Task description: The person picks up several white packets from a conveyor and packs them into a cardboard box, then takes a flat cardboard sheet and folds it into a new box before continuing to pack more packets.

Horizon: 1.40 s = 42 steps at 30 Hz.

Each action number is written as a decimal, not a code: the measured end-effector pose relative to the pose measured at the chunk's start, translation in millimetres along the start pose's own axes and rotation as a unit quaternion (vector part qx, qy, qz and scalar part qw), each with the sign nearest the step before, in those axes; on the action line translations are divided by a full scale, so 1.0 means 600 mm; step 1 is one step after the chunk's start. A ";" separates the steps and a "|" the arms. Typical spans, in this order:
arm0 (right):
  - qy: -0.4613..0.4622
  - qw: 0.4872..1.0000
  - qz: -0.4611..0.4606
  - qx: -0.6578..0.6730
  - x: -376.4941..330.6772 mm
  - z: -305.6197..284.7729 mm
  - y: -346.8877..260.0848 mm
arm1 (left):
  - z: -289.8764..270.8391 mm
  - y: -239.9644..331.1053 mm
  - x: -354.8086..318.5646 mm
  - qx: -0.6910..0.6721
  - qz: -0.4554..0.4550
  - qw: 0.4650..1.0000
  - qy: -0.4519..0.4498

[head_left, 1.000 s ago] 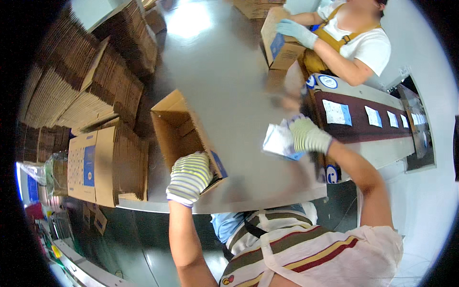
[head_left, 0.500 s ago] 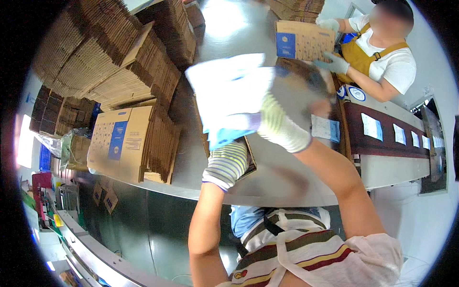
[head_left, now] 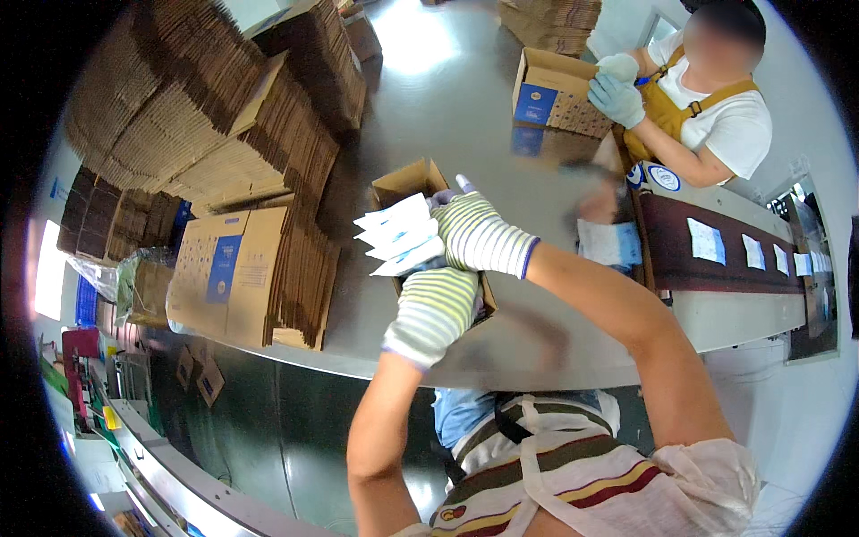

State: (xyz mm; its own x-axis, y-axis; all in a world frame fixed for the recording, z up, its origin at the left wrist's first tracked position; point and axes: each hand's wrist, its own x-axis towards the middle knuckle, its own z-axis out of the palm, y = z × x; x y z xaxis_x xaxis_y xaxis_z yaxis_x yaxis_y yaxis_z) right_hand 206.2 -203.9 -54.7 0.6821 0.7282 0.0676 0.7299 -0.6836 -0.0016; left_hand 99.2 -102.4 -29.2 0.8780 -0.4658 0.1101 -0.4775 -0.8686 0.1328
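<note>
A small stack of white and light-blue flat packets [head_left: 398, 234] fans out over an open cardboard box [head_left: 407, 182] that stands on the table before me. My left hand [head_left: 434, 309], in a striped knit glove, is closed on the near end of the packets; its fingertips are partly hidden. My right hand [head_left: 483, 234], gloved alike, grips their right end, its fingers curled over them. The box's far flaps stick up beyond the packets, while both hands and the packets cover most of its inside.
Tall piles of flattened cartons [head_left: 242, 268] line the left. At the far right a gloved co-worker [head_left: 684, 116] handles an open carton [head_left: 559, 94]. A dark red conveyor [head_left: 729, 242] carries several packets toward a packet [head_left: 608, 243] lying at the table's right.
Both hands have lowered the packets toward the open box, which shows more now. The co-worker's hands have come together beside their carton, which is now seen open at the top.
</note>
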 end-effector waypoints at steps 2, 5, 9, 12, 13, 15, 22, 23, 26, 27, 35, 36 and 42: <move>-0.083 0.996 0.019 0.038 -0.001 -0.002 0.032 | -0.074 0.006 0.010 -0.072 0.073 0.989 0.107; -0.099 0.994 0.011 0.053 -0.012 -0.047 0.002 | -0.105 -0.038 0.051 -0.180 -0.025 0.934 0.309; -0.085 0.991 0.002 0.099 -0.027 -0.092 -0.016 | -0.051 -0.133 0.112 -0.063 -0.125 0.984 0.107; 0.039 0.978 0.012 0.205 -0.094 -0.112 -0.025 | 0.007 -0.161 0.121 -0.034 -0.119 0.992 -0.015; 0.060 0.981 -0.021 0.186 -0.122 -0.110 -0.039 | 0.022 -0.150 0.129 0.000 -0.126 0.987 -0.103; 0.127 0.968 -0.119 0.181 -0.169 -0.075 -0.083 | 0.065 -0.147 0.131 -0.028 -0.138 0.965 -0.221; 0.198 0.967 -0.144 0.065 -0.171 0.009 -0.110 | 0.037 -0.129 0.114 -0.033 -0.017 0.936 -0.350; 0.197 0.962 -0.173 0.083 -0.167 0.003 -0.122 | 0.028 -0.137 0.072 -0.097 0.003 0.958 -0.269; 0.195 0.963 -0.152 0.110 -0.182 0.017 -0.077 | -0.019 -0.075 0.073 -0.037 -0.045 0.970 -0.236; 0.205 0.960 -0.144 0.124 -0.184 0.017 -0.064 | -0.008 -0.078 0.067 -0.025 -0.033 0.979 -0.200; 0.216 0.940 -0.137 0.224 -0.224 -0.047 0.055 | 0.037 -0.069 0.019 0.106 -0.055 0.989 -0.086; 0.204 0.948 -0.113 0.216 -0.234 -0.056 0.095 | 0.030 -0.071 0.015 0.102 -0.063 0.988 -0.095; -0.131 0.968 0.211 -0.021 -0.360 -0.070 0.385 | 0.039 -0.069 0.025 0.096 -0.055 0.989 -0.095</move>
State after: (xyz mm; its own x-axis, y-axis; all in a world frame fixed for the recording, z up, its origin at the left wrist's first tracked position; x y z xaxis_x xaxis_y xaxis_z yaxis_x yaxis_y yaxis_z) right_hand 225.5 -521.5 -27.5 0.9113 0.3671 -0.1863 0.3847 -0.9205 0.0681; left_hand 133.1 -77.7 -56.3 0.9236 -0.3739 -0.0845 -0.3792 -0.9234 -0.0589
